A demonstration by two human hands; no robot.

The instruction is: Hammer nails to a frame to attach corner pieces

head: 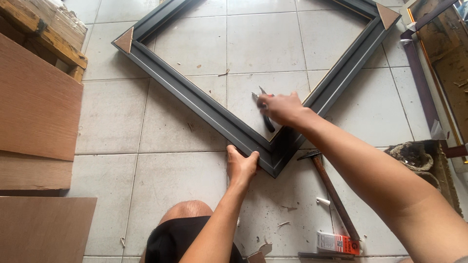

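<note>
A large dark grey picture frame (pixel 195 100) lies flat on the tiled floor, turned like a diamond, with brown cardboard triangles on its left (pixel 126 41) and far right (pixel 387 15) corners. My left hand (pixel 241 165) presses on the outer edge of the near corner. My right hand (pixel 282 108) is closed around dark-handled pliers (pixel 265 119) just inside that corner, jaws pointing away from me.
A wooden-handled hammer (pixel 334 192) lies to the right of the corner. A small red and white box (pixel 337 242) sits near it. Plywood sheets (pixel 36 104) lie at left, another framed piece (pixel 446 63) at right, a woven basket (pixel 414 156) beside it.
</note>
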